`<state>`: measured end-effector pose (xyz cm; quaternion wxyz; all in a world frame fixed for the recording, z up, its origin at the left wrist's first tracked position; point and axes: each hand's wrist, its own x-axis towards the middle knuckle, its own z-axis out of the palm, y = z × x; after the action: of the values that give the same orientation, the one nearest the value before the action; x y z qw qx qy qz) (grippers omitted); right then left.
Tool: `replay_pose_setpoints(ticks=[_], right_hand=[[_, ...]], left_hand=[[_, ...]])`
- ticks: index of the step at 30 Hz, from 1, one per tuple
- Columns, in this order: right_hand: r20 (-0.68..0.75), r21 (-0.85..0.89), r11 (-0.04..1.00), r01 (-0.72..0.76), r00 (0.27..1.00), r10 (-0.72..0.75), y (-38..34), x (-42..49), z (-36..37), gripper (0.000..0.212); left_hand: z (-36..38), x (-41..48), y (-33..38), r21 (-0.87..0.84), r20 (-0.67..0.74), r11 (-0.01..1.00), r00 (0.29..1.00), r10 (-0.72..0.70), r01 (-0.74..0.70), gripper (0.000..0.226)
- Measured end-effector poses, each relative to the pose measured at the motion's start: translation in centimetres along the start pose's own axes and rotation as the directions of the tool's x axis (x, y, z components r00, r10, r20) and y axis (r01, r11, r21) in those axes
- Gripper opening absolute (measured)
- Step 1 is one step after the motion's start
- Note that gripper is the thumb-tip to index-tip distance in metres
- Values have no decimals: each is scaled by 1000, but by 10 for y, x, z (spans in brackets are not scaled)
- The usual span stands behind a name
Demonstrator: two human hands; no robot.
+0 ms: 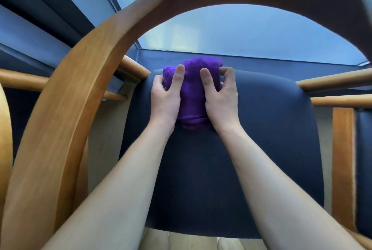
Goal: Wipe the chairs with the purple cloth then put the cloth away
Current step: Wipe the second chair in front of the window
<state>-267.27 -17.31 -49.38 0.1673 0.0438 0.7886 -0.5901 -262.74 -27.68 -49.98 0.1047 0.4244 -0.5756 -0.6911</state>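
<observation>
A bunched purple cloth [192, 88] lies on the far part of a chair's dark blue seat cushion [221, 169]. My left hand [166, 98] grips the cloth's left side, thumb laid on top and fingers curled at its edge. On the cloth's right side, my right hand [221, 96] grips it the same way. The chair's curved wooden backrest [86, 92] arches over my arms from the lower left to the top right.
A glass tabletop [261, 34] lies just beyond the seat's far edge. Wooden rails [334, 82] of the chair frame run at left and right. Another chair's wood frame and dark cushion [364, 169] stand at the right edge. Part of a further wooden chair [5, 135] shows at far left.
</observation>
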Motion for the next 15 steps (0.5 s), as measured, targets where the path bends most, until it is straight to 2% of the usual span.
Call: replay_pose_setpoints(ticks=[3,6,10,12,15], right_hand=[[-35,-9,999,44,998,-44,3,-9,-5,28],[-74,-23,997,71,995,-72,5,-18,-13,22],[-36,6,997,79,996,-78,8,-30,-19,20],[-23,21,996,82,996,-81,10,-35,-21,18],[-34,40,997,72,997,-70,16,-40,-26,23]], left_hand=[[-7,-11,1,-54,7,998,1000,16,-16,45],[-16,-20,4,-140,-15,989,999,-45,43,49],[-28,-25,5,-256,-27,962,994,-103,93,47],[-37,-29,1,-234,-53,972,998,-43,30,42],[-45,-36,-5,-21,-72,989,987,145,-147,35]])
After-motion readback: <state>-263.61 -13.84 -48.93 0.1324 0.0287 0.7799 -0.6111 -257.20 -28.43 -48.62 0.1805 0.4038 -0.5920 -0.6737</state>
